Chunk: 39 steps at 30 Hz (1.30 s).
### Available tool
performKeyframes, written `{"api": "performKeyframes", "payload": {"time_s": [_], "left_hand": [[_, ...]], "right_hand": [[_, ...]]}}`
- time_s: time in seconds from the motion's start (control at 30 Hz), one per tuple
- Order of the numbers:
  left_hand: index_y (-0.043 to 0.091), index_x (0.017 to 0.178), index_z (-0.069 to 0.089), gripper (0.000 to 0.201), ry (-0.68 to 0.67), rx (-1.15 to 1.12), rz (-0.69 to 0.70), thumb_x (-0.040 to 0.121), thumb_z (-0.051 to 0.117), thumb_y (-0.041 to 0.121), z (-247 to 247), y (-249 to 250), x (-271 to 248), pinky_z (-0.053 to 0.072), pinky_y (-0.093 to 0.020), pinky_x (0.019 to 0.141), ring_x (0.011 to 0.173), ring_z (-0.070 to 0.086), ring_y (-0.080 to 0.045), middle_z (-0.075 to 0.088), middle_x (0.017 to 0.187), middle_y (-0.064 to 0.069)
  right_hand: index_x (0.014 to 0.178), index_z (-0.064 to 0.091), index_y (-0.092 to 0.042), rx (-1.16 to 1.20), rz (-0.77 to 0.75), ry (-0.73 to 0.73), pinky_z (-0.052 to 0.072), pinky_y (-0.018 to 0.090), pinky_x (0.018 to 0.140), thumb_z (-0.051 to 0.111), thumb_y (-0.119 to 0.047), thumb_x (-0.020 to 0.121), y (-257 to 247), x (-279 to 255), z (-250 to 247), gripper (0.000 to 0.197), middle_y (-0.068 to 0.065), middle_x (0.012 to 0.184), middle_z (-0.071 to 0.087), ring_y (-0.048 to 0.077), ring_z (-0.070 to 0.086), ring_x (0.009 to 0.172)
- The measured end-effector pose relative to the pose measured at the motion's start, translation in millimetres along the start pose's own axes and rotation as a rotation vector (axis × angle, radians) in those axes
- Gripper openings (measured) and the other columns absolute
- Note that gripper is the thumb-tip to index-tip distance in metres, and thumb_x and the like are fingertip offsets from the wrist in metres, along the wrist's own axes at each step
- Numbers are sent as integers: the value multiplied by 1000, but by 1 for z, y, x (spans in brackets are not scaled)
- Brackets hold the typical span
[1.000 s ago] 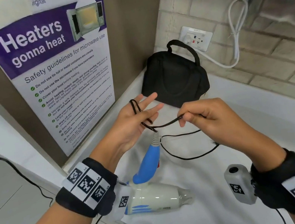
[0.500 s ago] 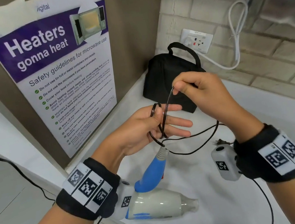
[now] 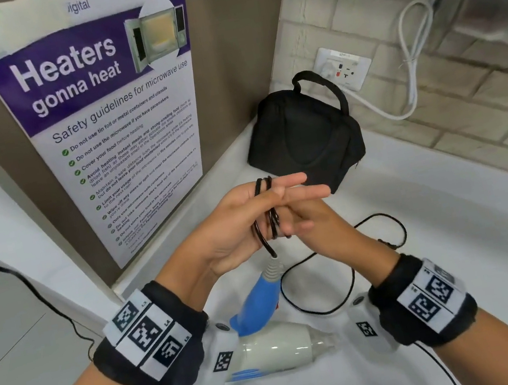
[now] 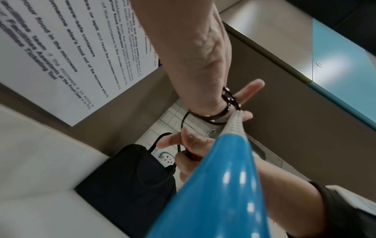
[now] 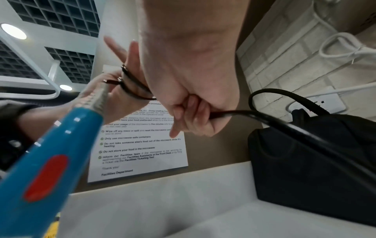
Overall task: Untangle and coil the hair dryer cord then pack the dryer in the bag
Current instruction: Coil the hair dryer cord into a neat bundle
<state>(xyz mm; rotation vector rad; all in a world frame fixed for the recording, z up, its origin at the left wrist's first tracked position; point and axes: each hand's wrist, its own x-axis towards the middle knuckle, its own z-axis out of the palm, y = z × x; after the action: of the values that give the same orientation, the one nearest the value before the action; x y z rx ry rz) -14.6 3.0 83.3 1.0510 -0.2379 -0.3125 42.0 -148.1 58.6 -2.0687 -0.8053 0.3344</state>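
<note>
The white counter (image 3: 461, 257) runs out bare from 3 to 5 o'clock of my hands, the widest free stretch; its near edge drops off at 7 o'clock beside my left wrist. At 10 o'clock a brown panel with a microwave poster (image 3: 116, 114) walls that side, and a brick wall (image 3: 485, 104) shuts off 1 to 2 o'clock, so the two meet in a corner.

The black bag (image 3: 300, 136) sits in that corner at 12 o'clock, handle up, a wall socket (image 3: 342, 68) just behind it.

The hair dryer (image 3: 272, 345) lies on its side at 6 o'clock, close to the counter's near edge, with its blue handle (image 3: 259, 306) angled up toward my hands.

My left hand (image 3: 244, 224) is held flat with the fingers straight, and several turns of the black cord (image 3: 267, 210) ring them. My right hand (image 5: 191, 77), tucked under the left, has its fingers curled round the cord. The slack loops loosely over the counter at 4 o'clock.
</note>
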Motion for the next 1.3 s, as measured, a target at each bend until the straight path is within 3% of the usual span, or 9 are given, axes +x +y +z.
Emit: {"api": "performKeyframes", "payload": {"time_s": [0.1,0.2,0.3,0.43,0.57,0.67,0.83,1.0,1.3], "left_hand": [[3,119,56,32,70,10,10,99,33,14,3,0,1,51,-19,58,36,36,-2,71,102,-10],[3,123,53,36,90,20,2,101,29,17,3,2,2,43,-14,53,35,31,-2,71,79,-1],[0,125,51,38,84,41,-8,102,27,19,3,1,5,40,-12,55,38,30,-2,53,42,9],[6,105,61,36,79,-1,1,102,29,22,5,-2,8,48,-18,54,41,41,-4,29,35,8],[14,98,67,37,61,7,0,100,32,26,5,-5,11,48,-27,58,47,42,-7,29,38,7],[11,103,64,35,59,9,-11,101,32,23,6,-3,12,46,-20,53,45,39,-5,32,39,9],[3,136,40,38,136,-73,52,102,30,17,5,-2,14,47,-12,56,42,41,-2,71,76,6],[5,143,25,43,182,-219,135,102,30,17,-1,2,16,54,-37,92,105,66,-32,59,130,-10],[6,144,25,46,295,-51,81,101,32,22,-8,-7,23,45,-44,103,113,62,-32,53,138,-7]], "right_hand": [[102,64,-18,67,155,-26,47,22,76,41,-23,99,7,-6,5,23,2,91,65,7,56,78],[103,61,-24,304,222,-72,35,20,54,30,-41,100,3,-11,-7,35,-3,75,58,8,41,58],[119,58,-12,471,171,-133,35,17,52,45,-39,95,-2,-14,-12,39,13,97,59,6,42,59],[114,51,10,593,157,-117,34,15,49,60,-21,89,-2,-9,-9,40,38,104,51,6,42,59],[89,67,-9,521,150,-135,31,14,46,60,-9,86,-11,-8,-4,7,3,70,60,4,40,54],[77,69,-23,532,177,-92,29,14,43,49,3,89,-14,-9,5,35,-10,59,53,5,38,51],[93,54,-20,224,243,-83,36,13,52,38,-16,99,-23,-13,7,17,-10,68,48,1,42,53],[116,53,-18,-384,126,-83,34,21,63,31,-26,102,-20,-33,11,27,-20,79,45,5,47,73],[100,59,-24,-654,-1,65,28,21,52,41,-25,99,-36,-55,0,18,-8,89,63,16,49,69]]}}
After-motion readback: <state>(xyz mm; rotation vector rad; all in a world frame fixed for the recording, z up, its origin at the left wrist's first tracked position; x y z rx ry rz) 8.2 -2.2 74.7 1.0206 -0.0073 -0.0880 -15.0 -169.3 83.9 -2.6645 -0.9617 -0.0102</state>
